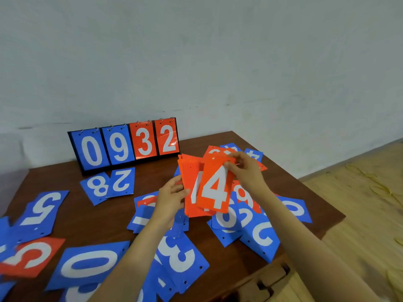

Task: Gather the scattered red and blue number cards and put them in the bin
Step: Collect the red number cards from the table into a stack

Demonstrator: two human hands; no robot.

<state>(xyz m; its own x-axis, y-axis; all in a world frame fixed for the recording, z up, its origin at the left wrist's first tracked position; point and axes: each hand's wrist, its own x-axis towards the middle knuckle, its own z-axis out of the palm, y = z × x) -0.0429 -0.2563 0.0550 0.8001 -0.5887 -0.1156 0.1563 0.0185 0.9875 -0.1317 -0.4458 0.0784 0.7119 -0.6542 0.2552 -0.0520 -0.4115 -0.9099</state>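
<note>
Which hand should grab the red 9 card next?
Right. The right hand pinches only the red 4 card, nearest the red 9 card; the left hand grips the red stack.

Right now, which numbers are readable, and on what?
"0 9 3 2": scoreboard.
"4": red card pinched by right hand, against left hand's red stack.
"8", "2": blue pair.
"5": far-left blue card.
"0": lower blue card.
"3": blue card by forearm.
Others covered, unreadable.

Left hand [172,198] grips red card stack [189,182] mid-frame; right hand [245,168] pinches red 4 card [214,188] on top. Blue cards [89,264] scattered over table [104,214], scoreboard [123,146] upper left.
</note>
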